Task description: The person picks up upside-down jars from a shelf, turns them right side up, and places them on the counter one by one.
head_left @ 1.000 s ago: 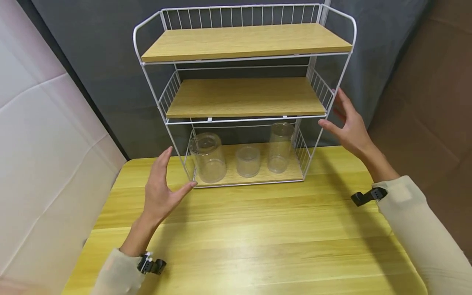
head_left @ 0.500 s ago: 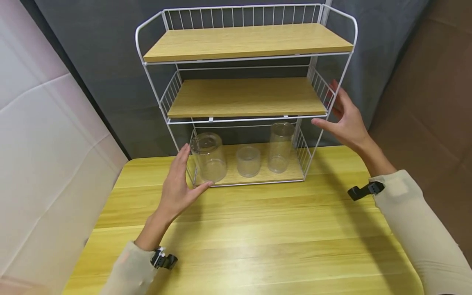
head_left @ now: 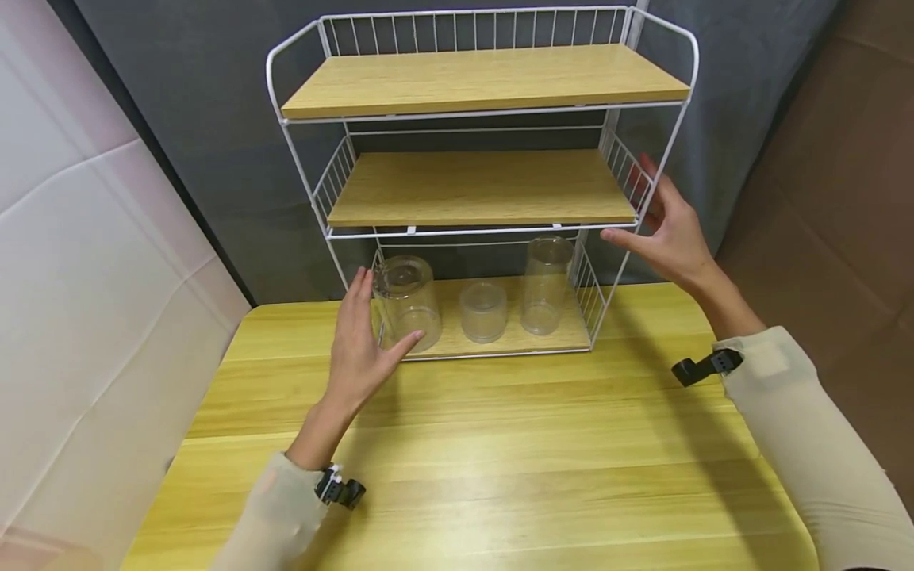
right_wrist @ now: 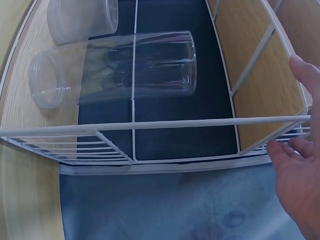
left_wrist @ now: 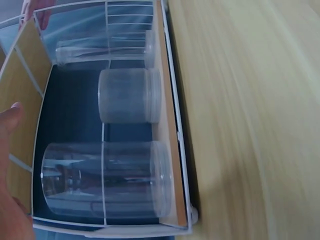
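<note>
Three jars (head_left: pixel 484 312) stand near the worktop's (head_left: pixel 514 452) far edge, our left hand (head_left: pixel 359 345) and right hand (head_left: pixel 677 242) flanking their rack (head_left: pixel 481 75), fingers (head_left: pixel 353 308) open wide.

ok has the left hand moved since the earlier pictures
Yes: in the head view, the left hand has moved rightward against the rack and now overlaps the widest jar.

Left fingers (head_left: pixel 350 308) spread near the widest jar (head_left: pixel 405 297) while right fingers (head_left: pixel 669 194) straddle a post (head_left: pixel 668 151) of the white rack (head_left: pixel 485 79)
</note>
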Available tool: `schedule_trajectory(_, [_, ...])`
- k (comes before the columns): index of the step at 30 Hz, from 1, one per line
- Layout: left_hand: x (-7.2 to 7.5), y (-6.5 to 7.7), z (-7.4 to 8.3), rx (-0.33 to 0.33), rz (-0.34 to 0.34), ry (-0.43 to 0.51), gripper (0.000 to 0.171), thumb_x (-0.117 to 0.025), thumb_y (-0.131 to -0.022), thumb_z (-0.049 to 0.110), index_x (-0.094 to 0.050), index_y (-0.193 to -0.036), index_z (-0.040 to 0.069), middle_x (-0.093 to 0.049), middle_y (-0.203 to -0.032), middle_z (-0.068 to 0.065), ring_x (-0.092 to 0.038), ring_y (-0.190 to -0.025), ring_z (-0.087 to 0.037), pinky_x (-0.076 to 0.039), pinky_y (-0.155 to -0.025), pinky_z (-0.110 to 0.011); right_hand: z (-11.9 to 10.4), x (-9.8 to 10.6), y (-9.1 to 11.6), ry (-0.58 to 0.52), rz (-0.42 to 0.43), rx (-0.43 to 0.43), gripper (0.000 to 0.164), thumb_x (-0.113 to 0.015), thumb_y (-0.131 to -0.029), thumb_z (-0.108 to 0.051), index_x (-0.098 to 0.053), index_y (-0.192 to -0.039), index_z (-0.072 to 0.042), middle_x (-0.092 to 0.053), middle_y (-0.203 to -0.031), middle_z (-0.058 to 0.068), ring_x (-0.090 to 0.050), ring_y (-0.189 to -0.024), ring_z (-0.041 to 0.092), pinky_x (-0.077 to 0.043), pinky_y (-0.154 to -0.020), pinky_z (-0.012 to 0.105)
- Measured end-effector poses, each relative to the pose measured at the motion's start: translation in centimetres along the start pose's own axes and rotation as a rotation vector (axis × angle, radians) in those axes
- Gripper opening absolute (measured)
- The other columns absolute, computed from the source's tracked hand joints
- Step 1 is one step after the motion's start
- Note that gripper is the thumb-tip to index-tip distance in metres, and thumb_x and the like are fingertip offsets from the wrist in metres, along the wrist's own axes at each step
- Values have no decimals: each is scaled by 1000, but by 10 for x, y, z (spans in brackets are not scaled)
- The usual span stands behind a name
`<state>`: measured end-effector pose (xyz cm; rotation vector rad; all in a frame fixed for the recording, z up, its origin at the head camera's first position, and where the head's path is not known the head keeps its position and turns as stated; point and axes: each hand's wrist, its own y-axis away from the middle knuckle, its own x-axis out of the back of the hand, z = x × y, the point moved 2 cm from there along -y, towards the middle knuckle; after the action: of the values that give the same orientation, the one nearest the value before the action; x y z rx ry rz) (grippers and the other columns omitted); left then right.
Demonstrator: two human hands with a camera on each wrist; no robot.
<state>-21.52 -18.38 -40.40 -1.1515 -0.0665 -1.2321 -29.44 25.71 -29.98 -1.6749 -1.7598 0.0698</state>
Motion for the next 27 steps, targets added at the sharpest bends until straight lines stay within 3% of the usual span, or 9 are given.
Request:
schedule_trajectory(12, [-14, -14, 2, 113, -17, 54, 116, -94, -81, 27, -21, -166, -3, -22, -173, -23, -23, -159, -42, -21, -130, -57, -3, -3, 1, 10, 17, -8, 106, -86, -86, -4, -24, -170, -22, -43, -166, 16, -43, -152, 30, -42, -121, 35])
schedule_trajectory(27, [-33, -28, -11, 277, 45, 147, 110, -91, -84, 30, -24, -165, -3, -28, -170, -25, -29, -157, -40, -24, -130, -52, -1, -5, 1, 4, 42, -18, 102, -87, -86, -5, -28, -168, -20, -46, -164, 13, -46, -150, 28, -44, -119, 34])
